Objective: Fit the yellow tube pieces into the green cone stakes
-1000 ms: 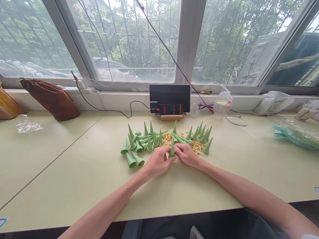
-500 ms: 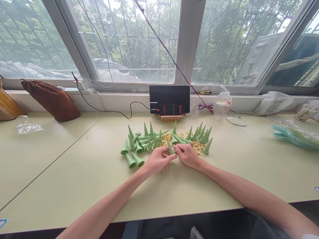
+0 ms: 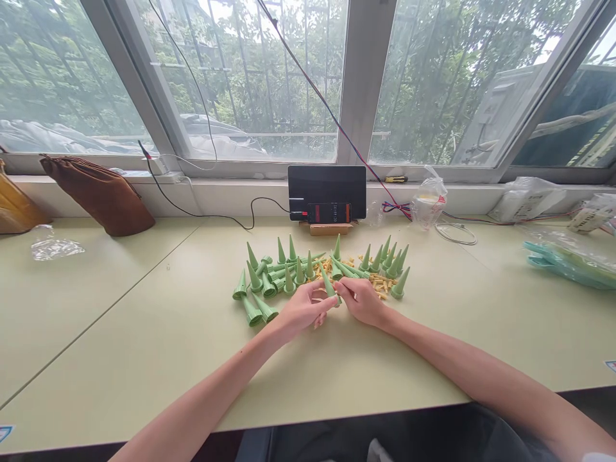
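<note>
A green plastic cone-shaped spike (image 3: 328, 282) is held in my left hand (image 3: 308, 307), its tip slanting up and away and the thumb across its wide base. My right hand (image 3: 360, 300) is closed in a pinch right beside the base of that spike; whatever sits between its fingertips is too small and hidden to make out. Behind the hands lie many small yellow plastic pieces (image 3: 382, 282) in a loose pile. More green spikes surround them: an upright one (image 3: 399, 283) on the right, and two lying on their sides, including one (image 3: 252, 312), at the front left.
A phone (image 3: 330, 212) leans on a black tablet (image 3: 327, 183) behind the pile, with a black cable (image 3: 216, 215) running left. A brown pouch (image 3: 101, 199) stands at the left. A bagged cup (image 3: 429, 202) and teal plastic packaging (image 3: 568, 264) are on the right.
Both hands stay almost where they were, with the spike still in my left hand. Only slight finger shifts at the spike's base show.
</note>
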Action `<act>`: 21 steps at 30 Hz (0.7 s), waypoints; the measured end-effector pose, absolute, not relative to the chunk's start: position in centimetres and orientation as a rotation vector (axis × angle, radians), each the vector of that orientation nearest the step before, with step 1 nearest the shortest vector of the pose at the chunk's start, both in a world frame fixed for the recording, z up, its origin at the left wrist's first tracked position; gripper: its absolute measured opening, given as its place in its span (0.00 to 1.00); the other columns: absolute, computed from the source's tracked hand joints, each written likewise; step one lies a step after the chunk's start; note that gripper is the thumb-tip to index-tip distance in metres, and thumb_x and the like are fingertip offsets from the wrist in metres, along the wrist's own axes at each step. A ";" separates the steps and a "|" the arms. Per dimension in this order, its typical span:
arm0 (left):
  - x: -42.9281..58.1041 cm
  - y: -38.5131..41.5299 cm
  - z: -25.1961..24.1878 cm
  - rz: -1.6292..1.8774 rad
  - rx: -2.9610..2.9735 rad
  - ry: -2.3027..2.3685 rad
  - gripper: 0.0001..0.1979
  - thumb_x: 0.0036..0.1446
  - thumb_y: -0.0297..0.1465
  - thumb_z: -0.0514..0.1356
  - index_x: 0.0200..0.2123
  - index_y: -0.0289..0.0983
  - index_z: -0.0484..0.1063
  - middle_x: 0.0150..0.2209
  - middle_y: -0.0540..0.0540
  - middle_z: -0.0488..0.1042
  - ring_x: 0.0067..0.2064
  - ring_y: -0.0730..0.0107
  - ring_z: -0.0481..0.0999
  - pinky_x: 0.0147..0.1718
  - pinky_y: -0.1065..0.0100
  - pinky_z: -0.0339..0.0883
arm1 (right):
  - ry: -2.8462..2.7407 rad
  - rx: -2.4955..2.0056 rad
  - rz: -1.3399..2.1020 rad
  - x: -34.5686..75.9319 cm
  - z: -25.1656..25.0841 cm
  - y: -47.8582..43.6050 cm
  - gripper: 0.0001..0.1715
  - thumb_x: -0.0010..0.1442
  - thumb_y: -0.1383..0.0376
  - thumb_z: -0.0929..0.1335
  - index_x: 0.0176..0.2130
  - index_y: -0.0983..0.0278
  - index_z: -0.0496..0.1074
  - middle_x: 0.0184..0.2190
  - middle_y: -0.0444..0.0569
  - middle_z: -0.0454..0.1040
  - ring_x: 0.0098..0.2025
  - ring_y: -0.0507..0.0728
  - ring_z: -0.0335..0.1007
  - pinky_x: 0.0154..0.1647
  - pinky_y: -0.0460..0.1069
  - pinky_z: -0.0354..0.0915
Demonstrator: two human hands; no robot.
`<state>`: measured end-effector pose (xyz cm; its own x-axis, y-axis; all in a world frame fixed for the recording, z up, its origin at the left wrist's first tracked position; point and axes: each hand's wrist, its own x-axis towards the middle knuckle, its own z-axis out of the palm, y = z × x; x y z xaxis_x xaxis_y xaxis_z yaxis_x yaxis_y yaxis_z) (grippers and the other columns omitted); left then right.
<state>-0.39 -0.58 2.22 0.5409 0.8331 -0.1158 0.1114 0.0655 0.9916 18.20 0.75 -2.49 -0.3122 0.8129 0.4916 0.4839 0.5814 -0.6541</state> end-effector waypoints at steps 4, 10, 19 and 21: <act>-0.2 -0.8 2.2 0.709 1.551 0.976 0.19 0.53 0.42 0.64 0.44 0.36 0.70 0.33 0.47 0.72 0.21 0.78 0.66 0.17 0.74 0.60 | -1.962 -1.022 0.514 18.2 -2.5 0.8 0.26 0.69 0.52 0.56 0.23 0.61 0.52 0.19 0.43 0.56 0.22 0.53 0.50 0.25 0.49 0.50; -0.2 -0.6 1.4 0.783 1.774 0.985 0.14 0.57 0.40 0.60 0.42 0.38 0.69 0.37 0.47 0.72 0.23 0.79 0.66 0.19 0.75 0.61 | -1.965 -1.020 0.503 18.2 -2.6 0.9 0.24 0.70 0.54 0.56 0.24 0.61 0.50 0.19 0.44 0.56 0.22 0.54 0.49 0.25 0.49 0.49; -0.3 -0.1 -0.3 0.881 1.990 1.055 0.10 0.59 0.36 0.58 0.41 0.38 0.68 0.36 0.48 0.71 0.23 0.78 0.64 0.24 0.72 0.61 | -1.934 -1.031 0.539 18.1 -2.3 0.9 0.25 0.69 0.55 0.56 0.23 0.61 0.50 0.18 0.43 0.56 0.21 0.53 0.49 0.25 0.49 0.48; -0.3 -0.1 -0.5 0.897 2.078 1.061 0.08 0.59 0.34 0.58 0.41 0.38 0.69 0.32 0.51 0.69 0.24 0.77 0.62 0.24 0.72 0.60 | -1.916 -1.034 0.570 18.0 -2.2 0.8 0.26 0.69 0.54 0.57 0.23 0.61 0.53 0.18 0.43 0.57 0.21 0.53 0.50 0.25 0.49 0.49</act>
<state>-0.32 -0.08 -0.47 0.4437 0.8502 0.2834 0.4203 -0.4767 0.7721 18.00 0.82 -2.17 -0.2846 0.8339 0.4729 0.4399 0.5519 -0.7085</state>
